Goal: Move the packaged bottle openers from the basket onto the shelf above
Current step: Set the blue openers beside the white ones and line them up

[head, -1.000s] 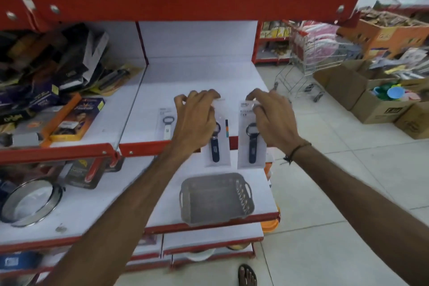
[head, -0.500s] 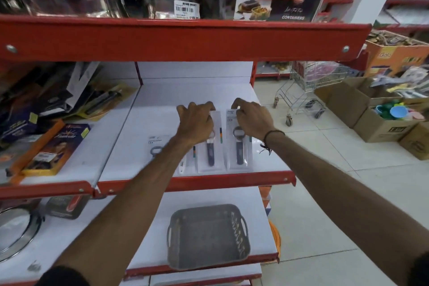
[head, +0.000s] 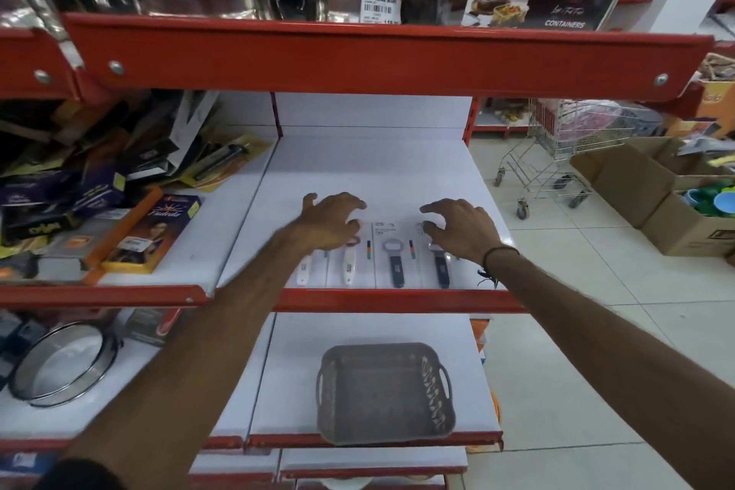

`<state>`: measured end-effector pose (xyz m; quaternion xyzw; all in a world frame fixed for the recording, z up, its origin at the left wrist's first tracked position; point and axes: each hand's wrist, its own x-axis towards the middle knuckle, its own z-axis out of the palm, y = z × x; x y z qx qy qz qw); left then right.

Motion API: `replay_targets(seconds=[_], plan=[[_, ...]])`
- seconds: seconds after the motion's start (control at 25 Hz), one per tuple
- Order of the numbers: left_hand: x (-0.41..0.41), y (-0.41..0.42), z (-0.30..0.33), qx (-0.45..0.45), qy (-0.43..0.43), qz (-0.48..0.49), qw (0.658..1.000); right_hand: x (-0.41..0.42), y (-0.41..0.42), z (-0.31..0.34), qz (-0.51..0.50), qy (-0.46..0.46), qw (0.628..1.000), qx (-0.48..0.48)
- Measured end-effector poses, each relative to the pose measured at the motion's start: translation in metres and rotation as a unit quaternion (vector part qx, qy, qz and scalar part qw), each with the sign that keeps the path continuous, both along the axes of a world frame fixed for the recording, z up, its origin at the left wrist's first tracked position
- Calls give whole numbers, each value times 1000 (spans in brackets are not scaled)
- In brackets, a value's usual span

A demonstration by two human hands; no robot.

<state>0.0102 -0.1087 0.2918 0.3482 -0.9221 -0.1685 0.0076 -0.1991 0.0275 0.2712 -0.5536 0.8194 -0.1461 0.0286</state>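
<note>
Several packaged bottle openers lie side by side near the front lip of the white shelf: two with white handles on the left, two with dark blue handles on the right. My left hand hovers over the tops of the white-handled packs, fingers spread and curled, holding nothing. Above the top of the rightmost pack sits my right hand, fingers apart and empty. The grey plastic basket rests on the shelf below with nothing inside it.
A red shelf edge overhangs just above, loaded with steel pots and a containers box. Boxed goods crowd the left bay. A round sieve lies lower left. A shopping trolley and cardboard boxes stand in the aisle on the right.
Both hands carried two dark-handled packs up from above the basket, laid them on the shelf beside the white ones, and have now let go and spread apart.
</note>
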Motion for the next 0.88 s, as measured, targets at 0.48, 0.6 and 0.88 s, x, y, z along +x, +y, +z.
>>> replay_targets(seconds=[0.48,0.6,0.88], plan=[[79,-1,16,65,-123,-9,990,74,-38,8,163,-58,966,195],[82,-3,13,66,-111,-12,991,80,-41,8,157,-45,971,177],[77,-6,11,66,-133,-12,989,84,-39,14,158,-62,969,180]])
